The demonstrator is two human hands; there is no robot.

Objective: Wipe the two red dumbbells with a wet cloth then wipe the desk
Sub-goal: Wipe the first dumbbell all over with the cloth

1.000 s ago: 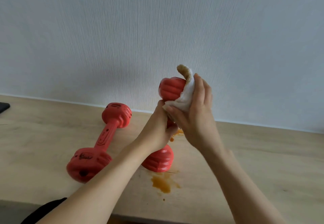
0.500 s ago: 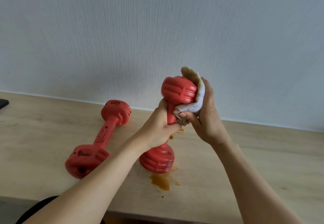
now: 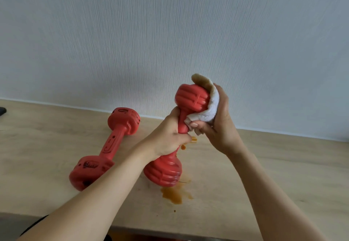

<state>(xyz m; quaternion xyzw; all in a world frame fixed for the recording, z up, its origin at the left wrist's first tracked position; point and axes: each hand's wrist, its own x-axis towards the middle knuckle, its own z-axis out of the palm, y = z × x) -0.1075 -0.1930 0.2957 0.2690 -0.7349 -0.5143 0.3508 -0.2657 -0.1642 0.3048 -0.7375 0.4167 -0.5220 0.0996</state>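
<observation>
My left hand (image 3: 168, 137) grips the handle of a red dumbbell (image 3: 192, 99), held nearly upright above the wooden desk (image 3: 47, 155). Its lower head (image 3: 163, 171) hovers just over the desk. My right hand (image 3: 217, 125) holds a white cloth (image 3: 211, 108), stained brown at its top edge, pressed around the right side of the upper head. A second red dumbbell (image 3: 111, 146) lies on the desk to the left, pointing from the near left toward the wall.
An orange-brown spill (image 3: 174, 193) lies on the desk below the held dumbbell, with smaller drops (image 3: 192, 139) behind it. A pale wall (image 3: 170, 33) rises at the desk's back edge. A dark object (image 3: 2, 110) shows at the far left edge.
The held dumbbell has turned, showing more of its upper head. My right hand with the cloth has slid from the front of that head round to its right side.
</observation>
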